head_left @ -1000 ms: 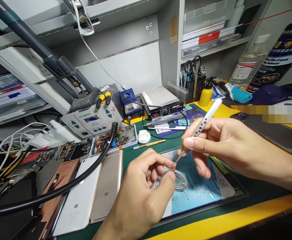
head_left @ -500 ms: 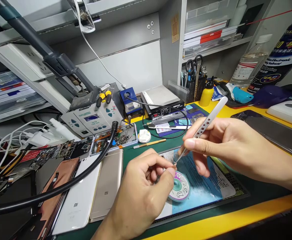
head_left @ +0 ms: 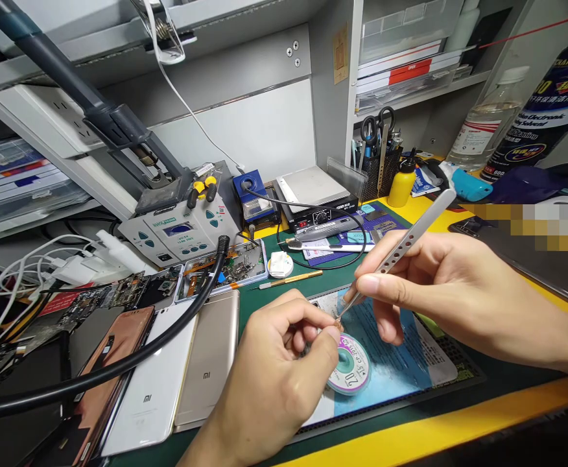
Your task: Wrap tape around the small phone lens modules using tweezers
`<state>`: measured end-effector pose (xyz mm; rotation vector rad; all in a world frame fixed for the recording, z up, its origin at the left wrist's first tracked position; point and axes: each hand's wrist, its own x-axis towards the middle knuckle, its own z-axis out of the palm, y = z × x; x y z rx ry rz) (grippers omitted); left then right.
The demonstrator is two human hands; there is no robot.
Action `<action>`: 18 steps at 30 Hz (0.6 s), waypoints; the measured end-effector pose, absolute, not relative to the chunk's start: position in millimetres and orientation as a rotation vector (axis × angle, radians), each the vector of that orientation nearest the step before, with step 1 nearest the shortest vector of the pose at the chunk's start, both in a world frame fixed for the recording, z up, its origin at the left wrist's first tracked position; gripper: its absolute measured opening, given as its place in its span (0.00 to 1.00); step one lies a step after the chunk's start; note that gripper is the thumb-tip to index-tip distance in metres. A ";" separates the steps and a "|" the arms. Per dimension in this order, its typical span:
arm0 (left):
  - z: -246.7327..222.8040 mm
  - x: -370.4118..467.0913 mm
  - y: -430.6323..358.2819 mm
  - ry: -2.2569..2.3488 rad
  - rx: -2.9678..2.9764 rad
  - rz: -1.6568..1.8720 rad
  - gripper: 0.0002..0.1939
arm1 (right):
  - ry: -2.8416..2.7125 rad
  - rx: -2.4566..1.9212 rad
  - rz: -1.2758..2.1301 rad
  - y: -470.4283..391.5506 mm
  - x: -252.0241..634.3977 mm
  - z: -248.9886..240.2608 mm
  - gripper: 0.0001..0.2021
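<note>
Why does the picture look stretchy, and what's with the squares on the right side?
Head view: the clear bottle and can lean outward, probably from a wide lens; blocky squares hide part of the right side, near the black phone; bottom right is very dark; the tweezers and spool look fairly sharp.

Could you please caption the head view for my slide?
Left hand pinches a copper-coloured piece; right hand holds tweezers to it.
</note>
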<state>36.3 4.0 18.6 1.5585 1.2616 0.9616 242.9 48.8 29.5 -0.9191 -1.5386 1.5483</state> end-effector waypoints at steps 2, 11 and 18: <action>18.3 36.3 4.4 1.267 1.563 0.957 0.10 | -1.537 -0.933 1.532 48.2 241.5 30.0 0.10; 17.6 34.4 2.5 1.277 1.575 0.938 0.10 | -1.575 -0.910 1.457 45.2 240.3 26.1 0.09; 15.2 33.6 2.1 1.263 1.555 0.949 0.09 | -1.593 -0.895 1.461 46.2 241.9 25.5 0.07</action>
